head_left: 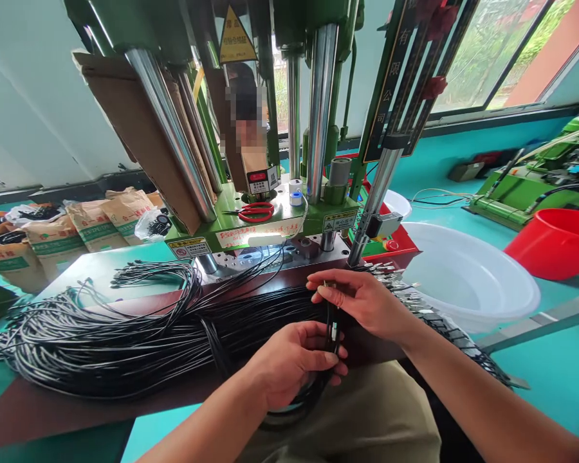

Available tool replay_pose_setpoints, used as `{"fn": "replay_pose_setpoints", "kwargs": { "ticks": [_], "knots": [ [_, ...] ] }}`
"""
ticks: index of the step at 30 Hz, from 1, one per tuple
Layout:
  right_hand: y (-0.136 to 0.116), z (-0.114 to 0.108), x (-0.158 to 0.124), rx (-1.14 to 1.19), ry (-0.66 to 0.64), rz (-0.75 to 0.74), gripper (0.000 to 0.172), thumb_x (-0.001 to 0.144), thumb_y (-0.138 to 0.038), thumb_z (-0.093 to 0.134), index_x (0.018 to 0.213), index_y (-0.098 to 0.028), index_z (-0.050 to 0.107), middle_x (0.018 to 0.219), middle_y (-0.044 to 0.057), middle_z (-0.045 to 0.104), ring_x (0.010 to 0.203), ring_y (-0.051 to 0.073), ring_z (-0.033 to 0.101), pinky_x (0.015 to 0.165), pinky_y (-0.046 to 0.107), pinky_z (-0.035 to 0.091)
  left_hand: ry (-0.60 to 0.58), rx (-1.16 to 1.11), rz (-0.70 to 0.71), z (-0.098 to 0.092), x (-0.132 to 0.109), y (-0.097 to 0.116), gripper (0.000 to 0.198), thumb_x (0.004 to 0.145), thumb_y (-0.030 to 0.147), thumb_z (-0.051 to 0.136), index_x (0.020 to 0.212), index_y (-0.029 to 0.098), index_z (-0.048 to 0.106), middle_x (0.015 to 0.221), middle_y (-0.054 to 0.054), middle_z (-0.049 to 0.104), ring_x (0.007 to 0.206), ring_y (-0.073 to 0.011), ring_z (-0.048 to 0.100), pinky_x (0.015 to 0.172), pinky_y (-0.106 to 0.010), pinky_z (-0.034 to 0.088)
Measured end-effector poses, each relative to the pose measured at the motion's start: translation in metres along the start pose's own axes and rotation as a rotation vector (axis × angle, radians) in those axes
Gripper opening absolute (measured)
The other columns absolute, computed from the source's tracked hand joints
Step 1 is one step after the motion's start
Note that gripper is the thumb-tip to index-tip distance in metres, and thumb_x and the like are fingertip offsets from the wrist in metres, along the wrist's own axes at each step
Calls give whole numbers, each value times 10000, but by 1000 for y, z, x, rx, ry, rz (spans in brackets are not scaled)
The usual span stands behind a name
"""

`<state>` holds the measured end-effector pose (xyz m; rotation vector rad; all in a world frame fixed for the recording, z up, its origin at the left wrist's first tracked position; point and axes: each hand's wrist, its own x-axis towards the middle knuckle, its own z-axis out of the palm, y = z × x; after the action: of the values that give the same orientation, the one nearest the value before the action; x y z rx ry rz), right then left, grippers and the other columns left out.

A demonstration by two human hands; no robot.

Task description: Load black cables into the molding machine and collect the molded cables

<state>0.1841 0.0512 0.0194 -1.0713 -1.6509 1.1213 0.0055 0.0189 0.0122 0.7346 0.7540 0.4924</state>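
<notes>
Two bare hands are in view: one left hand (302, 357) and one right hand (359, 297). Black cables (130, 341) run to dozens (too many and too overlapped for an exact count). The green press (313, 223) shows four thick polished columns (323, 109), one yellow triangular sign (236, 40) and two rectangular warning labels (190, 247) along its front edge. There is one red-handled tool (245, 213), one red tub (554, 247), two white basins (477, 270) and at least four paper sacks (53, 243).
</notes>
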Motion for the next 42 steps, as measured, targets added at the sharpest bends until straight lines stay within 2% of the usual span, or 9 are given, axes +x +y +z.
{"fn": "replay_pose_setpoints", "kwargs": {
  "ticks": [2, 4, 6, 9, 20, 28, 36, 39, 42],
  "knots": [
    [0, -1, -1, -92, 103, -14, 363, 845, -426, 605, 1167, -257, 604, 1093, 54, 638, 943, 201, 612, 849, 366, 494, -7, -6, 17, -3, 0, 1, 320, 642, 85, 749, 937, 110, 628, 934, -89, 629, 735, -150, 646, 694, -280, 523],
    [3, 0, -5, -101, 185, 58, 404, 825, -447, 625, 1172, -246, 577, 954, 38, 637, 832, 176, 601, 748, 333, 504, 22, -24, 47, -5, 1, 1, 314, 673, 89, 735, 967, 118, 629, 961, -92, 630, 739, -153, 653, 719, -301, 532],
    [6, 2, -11, 33, 159, 179, 404, 796, -461, 655, 1101, -210, 573, 770, -1, 595, 634, 132, 554, 556, 274, 466, 54, -38, 64, -7, 2, 0, 310, 694, 92, 725, 987, 118, 626, 941, -87, 632, 743, -162, 662, 735, -317, 538],
    [9, 8, -20, 264, 57, 297, 407, 729, -404, 738, 1022, -192, 552, 728, -30, 568, 518, 86, 493, 424, 215, 373, 78, -37, 61, -9, 4, -1, 297, 718, 105, 714, 999, 108, 620, 908, -90, 640, 756, -187, 677, 751, -343, 546],
    [14, 13, -27, 338, 241, 320, 433, 673, -347, 770, 1001, -203, 527, 707, -44, 570, 487, 101, 529, 382, 224, 432, 166, -54, 116, -9, 9, -2, 245, 718, 126, 726, 907, 138, 570, 862, -59, 652, 729, -178, 678, 710, -342, 558],
    [16, 8, -20, 288, 370, 219, 337, 668, -368, 786, 846, -200, 555, 544, -66, 534, 459, 107, 503, 380, 218, 412, 58, 14, 49, -3, 5, 6, 230, 694, 94, 701, 890, 136, 588, 880, -55, 616, 771, -200, 681, 774, -389, 545],
    [13, 3, -13, 302, 414, 128, 345, 689, -409, 773, 870, -214, 553, 561, -58, 556, 468, 117, 517, 378, 224, 415, 75, 279, 73, 3, 4, 4, 264, 770, 312, 656, 935, 172, 504, 784, -23, 597, 587, -115, 594, 527, -239, 486],
    [16, 2, -12, 223, 437, 160, 368, 690, -471, 755, 875, -217, 564, 529, -60, 537, 444, 123, 499, 376, 238, 404, 105, 496, 133, 7, 5, -1, 287, 712, 225, 690, 933, 175, 514, 746, 10, 573, 513, -73, 522, 469, -200, 431],
    [17, -3, -13, 29, 477, 171, 358, 701, -506, 733, 870, -216, 610, 532, -48, 530, 442, 121, 474, 386, 246, 358, 130, 534, 143, 8, 8, -4, 199, 758, 189, 595, 943, 165, 525, 763, -3, 570, 512, -82, 537, 463, -212, 439]
  ]
}}
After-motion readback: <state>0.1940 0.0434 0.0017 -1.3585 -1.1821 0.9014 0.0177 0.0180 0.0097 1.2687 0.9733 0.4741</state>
